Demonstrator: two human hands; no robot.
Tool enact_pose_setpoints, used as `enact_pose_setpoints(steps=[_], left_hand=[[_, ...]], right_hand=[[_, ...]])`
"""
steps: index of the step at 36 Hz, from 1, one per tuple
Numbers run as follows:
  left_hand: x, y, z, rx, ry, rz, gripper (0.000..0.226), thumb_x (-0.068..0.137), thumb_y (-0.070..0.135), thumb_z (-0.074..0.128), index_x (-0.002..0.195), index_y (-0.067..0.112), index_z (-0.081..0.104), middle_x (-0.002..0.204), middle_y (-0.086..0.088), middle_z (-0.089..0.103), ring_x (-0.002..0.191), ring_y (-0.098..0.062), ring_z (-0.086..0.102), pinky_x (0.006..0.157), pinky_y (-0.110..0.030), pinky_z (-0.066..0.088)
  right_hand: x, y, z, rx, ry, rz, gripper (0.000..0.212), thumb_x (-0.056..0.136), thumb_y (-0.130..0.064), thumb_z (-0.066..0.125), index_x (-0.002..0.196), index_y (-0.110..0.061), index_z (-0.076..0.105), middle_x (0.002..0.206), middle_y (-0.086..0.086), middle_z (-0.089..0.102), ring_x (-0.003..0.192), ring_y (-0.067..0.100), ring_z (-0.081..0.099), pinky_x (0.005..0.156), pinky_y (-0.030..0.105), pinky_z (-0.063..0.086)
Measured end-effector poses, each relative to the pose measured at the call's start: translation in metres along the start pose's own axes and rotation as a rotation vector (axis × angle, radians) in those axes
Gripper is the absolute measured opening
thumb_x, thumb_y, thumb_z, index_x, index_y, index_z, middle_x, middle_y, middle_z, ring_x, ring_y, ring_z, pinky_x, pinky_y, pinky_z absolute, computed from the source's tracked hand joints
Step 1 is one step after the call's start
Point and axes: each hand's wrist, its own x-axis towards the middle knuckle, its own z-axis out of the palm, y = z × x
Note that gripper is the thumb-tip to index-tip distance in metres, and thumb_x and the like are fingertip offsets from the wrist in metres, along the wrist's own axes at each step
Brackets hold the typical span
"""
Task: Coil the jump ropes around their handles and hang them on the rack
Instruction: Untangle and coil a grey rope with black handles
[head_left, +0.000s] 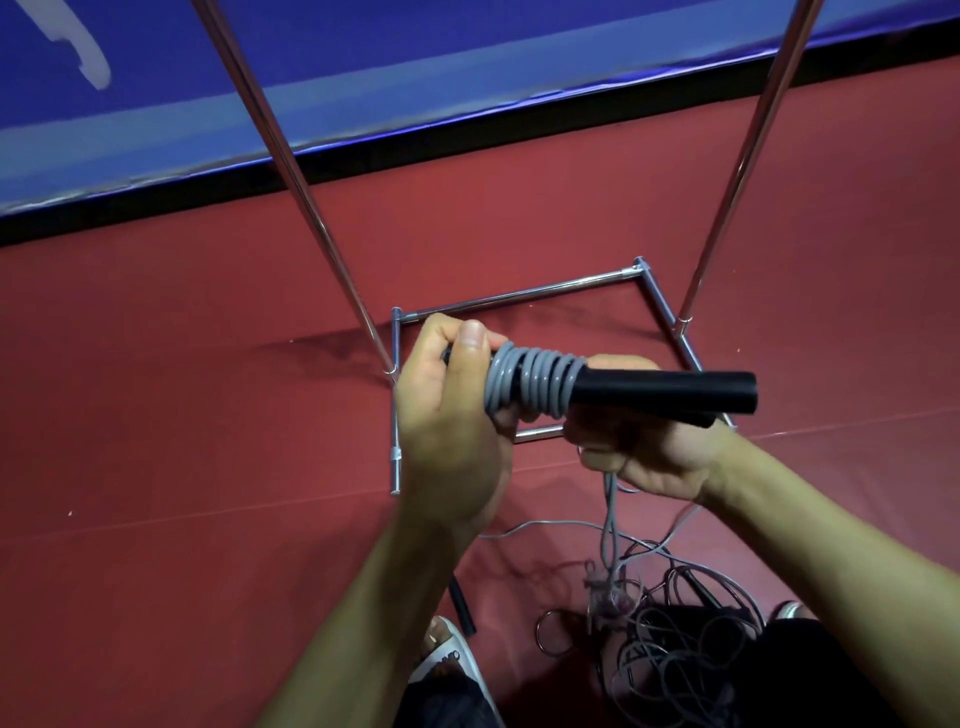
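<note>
Stood over a tangle of grey jump ropes (670, 639) heaped on the red floor (182, 415) on the near side of the rack (519, 300). Had a loose black handle (462, 605) and a white sandal (452, 652) just left of that heap. Stretched both forearms over it toward the rack. Gripped one end of a pair of black handles (665, 392) in the left hand (452, 415), fingers curled round and thumb laid on top. Curled the right hand (649, 457) under the same handles, with a grey strand hanging from it into the tangle. Held the handles roughly level in the air over the rack's base, with several turns of a grey coil (535, 384) wound tight around them between the two hands. Covered part of the near base bar with hands and handles. Looked between the rack's left upright (291, 156) and right upright (748, 145), both slanting out of the top of the view. Faced a black strip and a blue wall pad (363, 78) beyond the rack.
</note>
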Motion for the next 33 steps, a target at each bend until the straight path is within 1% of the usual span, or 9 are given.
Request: enact_pose_setpoints(steps=[4, 7, 10, 13, 18, 22, 26, 30, 33], left_hand=[[0.010, -0.008, 0.004, -0.051, 0.171, -0.030, 0.032, 0.104, 0.011, 0.038, 0.071, 0.011, 0.039, 0.054, 0.005, 0.042, 0.040, -0.005, 0.032, 0.042, -0.020, 0.033], [0.026, -0.016, -0.002, -0.032, 0.335, -0.006, 0.033, 0.104, 0.009, 0.036, 0.071, 0.011, 0.038, 0.058, -0.001, 0.039, 0.042, -0.009, 0.032, 0.044, -0.024, 0.032], [0.039, -0.023, -0.012, 0.019, 0.431, 0.017, 0.032, 0.104, 0.011, 0.038, 0.072, 0.010, 0.040, 0.061, -0.004, 0.041, 0.045, -0.011, 0.035, 0.045, -0.025, 0.035], [0.044, -0.029, -0.021, 0.122, 0.447, 0.068, 0.031, 0.103, 0.015, 0.041, 0.072, 0.014, 0.042, 0.061, -0.001, 0.044, 0.047, -0.013, 0.037, 0.048, -0.028, 0.036], [0.040, -0.038, -0.035, 0.546, 0.356, 0.285, 0.022, 0.095, 0.034, 0.044, 0.075, 0.025, 0.046, 0.063, 0.003, 0.047, 0.055, -0.018, 0.045, 0.054, -0.047, 0.046], [0.036, -0.040, -0.039, 0.735, 0.249, 0.458, 0.019, 0.098, 0.019, 0.045, 0.079, 0.015, 0.045, 0.058, 0.011, 0.040, 0.052, -0.009, 0.038, 0.053, -0.026, 0.035], [0.034, -0.044, -0.044, 0.868, 0.159, 0.504, 0.018, 0.099, 0.019, 0.045, 0.081, 0.019, 0.042, 0.053, 0.012, 0.036, 0.049, -0.009, 0.037, 0.050, -0.013, 0.025], [0.031, -0.045, -0.042, 0.940, 0.044, 0.593, 0.017, 0.095, 0.016, 0.045, 0.080, 0.010, 0.048, 0.057, 0.013, 0.036, 0.055, -0.019, 0.041, 0.051, -0.012, 0.026], [0.031, -0.049, -0.047, 0.995, 0.008, 0.625, 0.020, 0.094, 0.013, 0.046, 0.079, 0.001, 0.052, 0.059, 0.007, 0.040, 0.055, -0.014, 0.037, 0.053, -0.016, 0.024]], right_hand=[[0.007, 0.014, 0.020, 0.050, 0.166, -0.087, 0.028, 0.079, -0.024, 0.076, 0.072, -0.016, 0.050, 0.056, -0.004, 0.040, 0.044, 0.003, 0.024, 0.039, 0.013, 0.017], [0.011, 0.018, 0.036, -0.144, 0.288, -0.174, 0.022, 0.093, -0.024, 0.059, 0.072, -0.021, 0.063, 0.055, -0.003, 0.029, 0.047, 0.008, 0.017, 0.043, 0.015, 0.015], [0.009, 0.020, 0.041, -0.433, 0.377, -0.165, 0.014, 0.095, -0.014, 0.060, 0.098, -0.019, 0.072, 0.051, -0.007, 0.026, 0.046, 0.012, 0.017, 0.044, 0.021, 0.015], [0.010, 0.022, 0.037, -0.550, 0.421, -0.100, 0.018, 0.099, -0.015, 0.055, 0.095, -0.018, 0.072, 0.048, -0.009, 0.027, 0.045, 0.012, 0.018, 0.044, 0.021, 0.020], [0.011, 0.022, 0.035, -0.489, 0.422, 0.058, 0.029, 0.104, -0.016, 0.045, 0.089, -0.010, 0.069, 0.059, -0.003, 0.048, 0.052, 0.008, 0.039, 0.056, 0.027, 0.047], [0.011, 0.025, 0.039, -0.230, 0.462, 0.141, 0.021, 0.105, -0.017, 0.041, 0.099, -0.005, 0.057, 0.049, -0.001, 0.042, 0.040, 0.009, 0.024, 0.040, 0.019, 0.028], [0.007, 0.020, 0.036, -0.275, 0.501, 0.194, 0.017, 0.104, -0.016, 0.043, 0.088, -0.013, 0.041, 0.041, -0.001, 0.042, 0.039, 0.011, 0.022, 0.039, 0.015, 0.018], [0.001, 0.015, 0.032, -0.379, 0.488, 0.206, 0.031, 0.102, -0.016, 0.049, 0.072, -0.009, 0.054, 0.052, 0.003, 0.056, 0.044, 0.013, 0.029, 0.044, 0.021, 0.030], [-0.001, 0.012, 0.027, -0.512, 0.527, 0.197, 0.030, 0.097, -0.020, 0.059, 0.069, -0.011, 0.066, 0.047, -0.011, 0.049, 0.049, 0.007, 0.039, 0.051, 0.026, 0.047]])
